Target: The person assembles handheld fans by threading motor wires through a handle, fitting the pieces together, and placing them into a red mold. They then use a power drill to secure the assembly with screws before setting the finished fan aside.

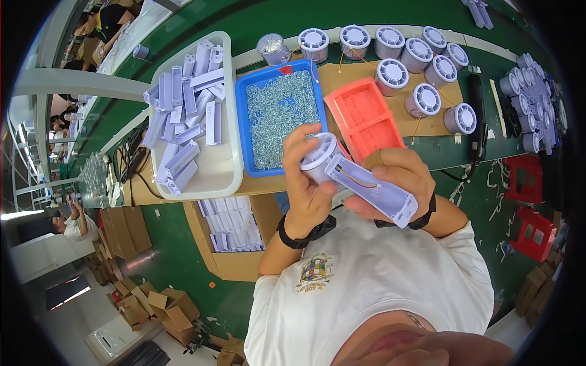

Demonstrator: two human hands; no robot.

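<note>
Above the near edge of the bench, my left hand point(307, 204) is closed around a pale lavender round fan housing point(314, 160) with a vented cap. My right hand point(406, 174) grips a long open handle shell point(383, 196) of the same colour, its hollow side facing up. The shell's end meets the side of the housing; whether they are fastened cannot be told. Thin yellowish and dark wires point(354, 178) lie inside the shell's channel. Just beyond my hands are a red-orange two-compartment tray point(366, 116) and a blue tray point(243, 131) full of small screws point(281, 116).
A white bin point(229, 122) of loose handle shells point(177, 91) stands left. Several fan housings point(425, 99) with trailing wires fill cardboard at the back right, near a black corded tool point(476, 125). A carton of shells point(232, 226) sits below; red stools point(531, 235) stand right.
</note>
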